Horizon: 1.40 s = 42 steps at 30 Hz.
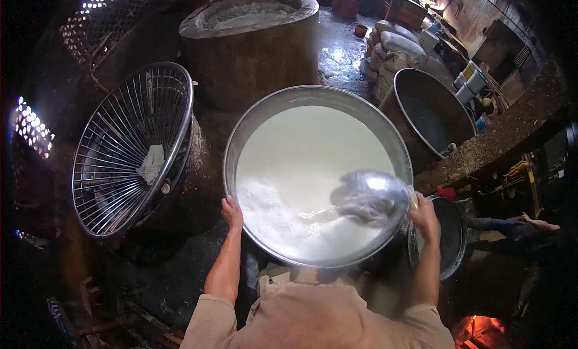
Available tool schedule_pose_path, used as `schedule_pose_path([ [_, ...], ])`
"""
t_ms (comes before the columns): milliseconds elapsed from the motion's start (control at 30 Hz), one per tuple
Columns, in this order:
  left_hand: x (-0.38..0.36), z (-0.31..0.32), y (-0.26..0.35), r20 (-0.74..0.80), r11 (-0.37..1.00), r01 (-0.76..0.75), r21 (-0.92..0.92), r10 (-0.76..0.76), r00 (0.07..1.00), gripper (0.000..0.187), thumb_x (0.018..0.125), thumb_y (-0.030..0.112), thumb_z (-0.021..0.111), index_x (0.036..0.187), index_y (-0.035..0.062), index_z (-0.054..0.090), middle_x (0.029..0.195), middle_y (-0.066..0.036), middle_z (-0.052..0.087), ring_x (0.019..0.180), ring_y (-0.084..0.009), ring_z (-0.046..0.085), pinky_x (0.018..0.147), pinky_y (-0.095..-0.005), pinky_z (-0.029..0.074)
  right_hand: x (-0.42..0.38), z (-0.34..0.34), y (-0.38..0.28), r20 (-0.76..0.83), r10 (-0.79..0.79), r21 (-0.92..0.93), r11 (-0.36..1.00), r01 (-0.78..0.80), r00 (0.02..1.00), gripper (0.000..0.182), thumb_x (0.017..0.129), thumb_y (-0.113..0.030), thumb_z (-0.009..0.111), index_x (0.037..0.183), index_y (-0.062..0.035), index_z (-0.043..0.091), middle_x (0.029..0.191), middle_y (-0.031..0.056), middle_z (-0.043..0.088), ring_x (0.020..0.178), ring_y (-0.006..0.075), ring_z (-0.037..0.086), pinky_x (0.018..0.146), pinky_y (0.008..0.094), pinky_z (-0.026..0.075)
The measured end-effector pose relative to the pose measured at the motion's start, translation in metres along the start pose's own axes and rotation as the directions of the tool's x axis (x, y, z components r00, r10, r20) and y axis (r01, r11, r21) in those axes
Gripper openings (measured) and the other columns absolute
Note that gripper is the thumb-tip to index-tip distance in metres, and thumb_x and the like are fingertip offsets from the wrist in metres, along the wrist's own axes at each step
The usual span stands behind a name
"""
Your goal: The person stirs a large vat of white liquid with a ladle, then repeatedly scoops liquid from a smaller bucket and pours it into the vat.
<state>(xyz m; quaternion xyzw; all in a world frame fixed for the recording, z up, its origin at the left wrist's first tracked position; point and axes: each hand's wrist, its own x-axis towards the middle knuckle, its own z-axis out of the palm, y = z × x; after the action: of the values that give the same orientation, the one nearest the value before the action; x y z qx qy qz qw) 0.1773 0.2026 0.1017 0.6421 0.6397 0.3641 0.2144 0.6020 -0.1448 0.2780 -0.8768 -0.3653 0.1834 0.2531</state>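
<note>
2 bare hands, 1 big metal basin (313,95), which sits between the hands and reaches well beyond them. Left hand (231,213) closed on the basin's rim, on its left side. Right hand (424,215) at the opposite side, wrapped around the handle end of a metal scoop (378,185); scoop head points left from that hand, over the basin, blurred, lower edge in white stuff. Basin holds pale white liquid (307,138), smooth ahead of the hands; a thicker white patch (265,210) lies just right of the left hand, foam or powder, can't tell.

Left of the left hand, well apart: tilted wire basket (191,93) with a crumpled white cloth (151,164) in it. Far ahead of the left hand: large round vat (253,66). Ahead of the right hand: another metal basin, tilted (433,120); farther off, stacked sacks (402,46). Just right of the right hand: red object (445,193), too small to identify, near a rough beam (481,155). Smaller round pan (450,240) beside the right forearm. Fire (481,332) glows well behind the right hand.
</note>
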Motion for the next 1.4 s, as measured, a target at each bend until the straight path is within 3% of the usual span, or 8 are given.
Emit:
schedule_pose_path([
  [67, 0.001, 0.0, 0.001, -0.001, 1.0, -0.001, 0.009, 0.001, 1.0, 0.034, 0.092, 0.028, 0.037, 0.085, -0.0022, 0.05, 0.079, -0.028, 0.056, 0.079, -0.0451, 0.053, 0.067, -0.0494, 0.04, 0.028, 0.025, 0.001, -0.37, -0.027, -0.105, 0.994, -0.013, 0.929, 0.043, 0.062, -0.008, 0.057, 0.104, -0.0056, 0.054, 0.079, 0.0244, 0.06, 0.074, 0.0412, 0.059, 0.067, 0.043, 0.047],
  [167, 0.0, -0.003, 0.004, 0.015, 0.999, 0.036, 0.001, -0.036, 0.999, 0.035, 0.092, 0.029, 0.037, 0.087, -0.0024, 0.05, 0.08, -0.028, 0.056, 0.08, -0.0451, 0.053, 0.068, -0.0499, 0.04, 0.06, 0.056, 0.013, -0.37, 0.091, -0.112, 0.984, -0.141, 0.925, 0.04, 0.062, -0.008, 0.056, 0.101, -0.0058, 0.054, 0.08, 0.0253, 0.06, 0.076, 0.0417, 0.058, 0.069, 0.0447, 0.047],
  [267, 0.003, 0.001, -0.004, 0.04, 0.999, 0.033, 0.013, -0.034, 0.999, 0.036, 0.092, 0.031, 0.036, 0.089, -0.0018, 0.05, 0.083, -0.027, 0.057, 0.082, -0.0453, 0.053, 0.07, -0.0502, 0.04, 0.073, 0.082, 0.011, -0.206, 0.156, -0.011, 0.987, -0.162, 0.966, 0.034, 0.063, -0.008, 0.054, 0.096, -0.0028, 0.054, 0.081, 0.0258, 0.06, 0.078, 0.042, 0.058, 0.072, 0.0453, 0.046],
  [333, 0.0, -0.002, 0.002, 0.032, 0.997, 0.061, 0.038, -0.063, 0.998, 0.035, 0.092, 0.031, 0.036, 0.091, -0.0008, 0.05, 0.085, -0.027, 0.058, 0.082, -0.0453, 0.053, 0.07, -0.0505, 0.04, 0.092, 0.131, 0.058, -0.228, 0.154, -0.03, 0.986, -0.165, 0.962, 0.026, 0.065, -0.007, 0.054, 0.091, -0.0018, 0.057, 0.067, 0.0176, 0.061, 0.052, 0.0273, 0.06, 0.046, 0.0379, 0.049],
  [433, 0.0, -0.002, 0.005, 0.028, 0.997, 0.08, 0.02, -0.08, 0.996, 0.035, 0.092, 0.032, 0.036, 0.091, 0.0, 0.05, 0.086, -0.028, 0.057, 0.083, -0.0455, 0.053, 0.07, -0.0511, 0.04, 0.081, 0.154, 0.045, -0.166, 0.13, -0.041, 0.989, -0.139, 0.977, 0.021, 0.067, -0.007, 0.054, 0.087, -0.0018, 0.058, 0.061, 0.0123, 0.059, 0.044, 0.0189, 0.056, 0.037, 0.0332, 0.046],
  [533, -0.001, -0.002, 0.006, 0.046, 0.994, 0.108, 0.022, -0.109, 0.993, 0.035, 0.092, 0.032, 0.036, 0.091, -0.0007, 0.05, 0.086, -0.028, 0.057, 0.084, -0.0458, 0.053, 0.071, -0.0513, 0.039, 0.056, 0.165, 0.007, -0.031, 0.281, 0.1, 0.956, -0.277, 0.959, 0.021, 0.067, -0.008, 0.053, 0.086, -0.0009, 0.058, 0.059, 0.0124, 0.058, 0.044, 0.0199, 0.056, 0.038, 0.0332, 0.046],
  [667, -0.001, -0.001, 0.006, 0.032, 0.996, 0.093, 0.001, -0.093, 0.995, 0.035, 0.092, 0.031, 0.036, 0.09, -0.0014, 0.049, 0.085, -0.028, 0.056, 0.084, -0.0462, 0.052, 0.07, -0.0513, 0.038, 0.045, 0.223, 0.018, -0.067, 0.158, 0.054, 0.986, -0.155, 0.985, 0.022, 0.066, -0.007, 0.053, 0.087, 0.0001, 0.058, 0.06, 0.012, 0.058, 0.044, 0.02, 0.056, 0.038, 0.0331, 0.046],
  [1400, -0.008, -0.005, 0.016, 0.072, 0.985, 0.128, -0.116, -0.121, 0.99, 0.027, 0.092, 0.025, 0.04, 0.086, -0.0007, 0.045, 0.078, -0.027, 0.053, 0.077, -0.0448, 0.051, 0.065, -0.0502, 0.038, -0.052, 0.232, -0.2, 0.3, 0.228, 0.26, 0.914, -0.31, 0.926, 0.035, 0.064, -0.007, 0.058, 0.098, 0.0019, 0.054, 0.063, 0.0149, 0.059, 0.047, 0.021, 0.058, 0.041, 0.0335, 0.048],
])
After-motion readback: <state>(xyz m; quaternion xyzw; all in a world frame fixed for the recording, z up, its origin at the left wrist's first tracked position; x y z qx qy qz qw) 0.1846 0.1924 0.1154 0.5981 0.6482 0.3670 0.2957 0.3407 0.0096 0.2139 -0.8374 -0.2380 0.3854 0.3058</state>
